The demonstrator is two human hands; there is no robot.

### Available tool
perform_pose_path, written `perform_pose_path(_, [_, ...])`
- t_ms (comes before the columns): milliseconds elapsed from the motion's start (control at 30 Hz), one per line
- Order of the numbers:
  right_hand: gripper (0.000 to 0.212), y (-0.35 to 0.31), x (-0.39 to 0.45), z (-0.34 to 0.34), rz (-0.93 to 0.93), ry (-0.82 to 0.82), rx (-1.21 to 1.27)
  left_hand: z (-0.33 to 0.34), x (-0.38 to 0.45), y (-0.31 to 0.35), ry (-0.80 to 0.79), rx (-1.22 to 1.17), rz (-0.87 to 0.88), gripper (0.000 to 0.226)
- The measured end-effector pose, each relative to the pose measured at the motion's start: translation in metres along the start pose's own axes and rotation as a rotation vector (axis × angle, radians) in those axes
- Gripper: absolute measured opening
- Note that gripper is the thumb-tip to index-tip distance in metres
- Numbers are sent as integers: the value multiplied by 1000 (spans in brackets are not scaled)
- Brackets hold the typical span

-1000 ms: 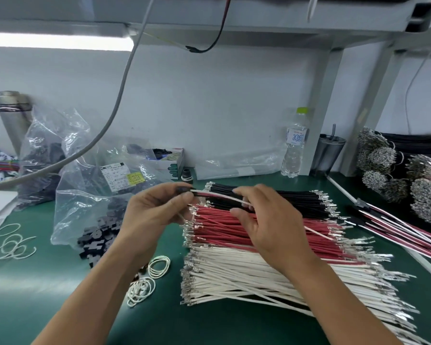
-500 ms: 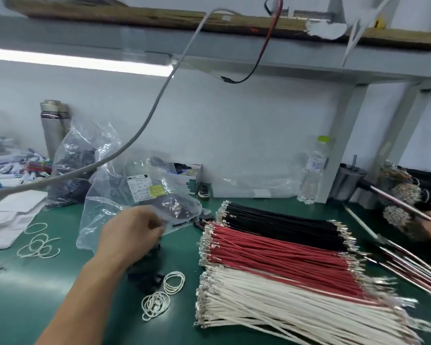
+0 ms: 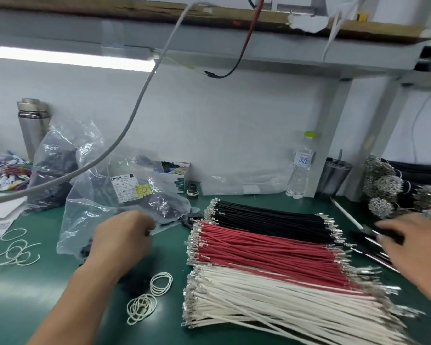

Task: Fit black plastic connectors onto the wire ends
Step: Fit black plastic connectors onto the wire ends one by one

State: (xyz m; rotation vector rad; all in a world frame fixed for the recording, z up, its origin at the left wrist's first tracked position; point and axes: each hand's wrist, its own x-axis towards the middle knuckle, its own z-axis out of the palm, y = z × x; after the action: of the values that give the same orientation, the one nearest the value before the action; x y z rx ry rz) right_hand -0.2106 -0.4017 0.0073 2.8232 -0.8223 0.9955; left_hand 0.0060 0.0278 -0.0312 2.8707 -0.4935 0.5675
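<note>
Your left hand (image 3: 125, 239) lies knuckles-up at the mouth of the clear plastic bag (image 3: 105, 207), fingers curled under among the black plastic connectors (image 3: 192, 220) that spill from it onto the green bench (image 3: 47, 290); whether it is pinching one cannot be told, since the fingertips are hidden beneath the hand. Your right hand (image 3: 416, 247) reaches to the right of the wire stacks, over a set of finished leads (image 3: 368, 247), fingers loosely bent; motion blur hides whether it grips anything.

The wires lie in three ranked stacks: black wires (image 3: 271, 220) farthest, red wires (image 3: 266, 255) in the middle, white wires (image 3: 271, 307) nearest, each with metal terminals at both ends.

Risks, as judged from this layout:
- The terminals are crowded and fan out at the near right. Drawing one wire out at an angle would likely snag its neighbours and drag the stack out of rank.
- Small dark connectors on a dark bench are easily scattered or lost if the bag is tugged.
- The rubber bands (image 3: 149, 300) lie just beside your left wrist and may be swept along.

Hard to make out: the connectors' shape and cavity side; the bag label (image 3: 125, 188) text; the silvery bundles (image 3: 383, 188) at far right, partly cut off by the frame.
</note>
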Motion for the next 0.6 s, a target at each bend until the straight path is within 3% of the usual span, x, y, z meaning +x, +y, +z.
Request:
perform_pose_path(67, [13, -46, 13, 5, -95, -86, 151, 0, -2, 6, 96, -160, 37, 7])
perform_pose_path(133, [13, -101, 25, 28, -247, -280, 260, 1, -6, 15, 170, -360, 86, 11])
perform_pose_path(267, [23, -169, 41, 80, -269, -458, 388, 9, -11, 34, 184, -557, 139, 21])
perform_pose_path(367, [26, -183, 40, 101, -339, -409, 277, 9, -11, 42, 231, -700, 122, 22])
perform_pose_path(500, [12, -180, 43, 105, -371, -336, 191, 12, -11, 47, 238, -817, 91, 30])
perform_pose_path(600, [28, -177, 43, 105, -349, -363, 214, 15, -13, 50, 221, -839, 98, 32])
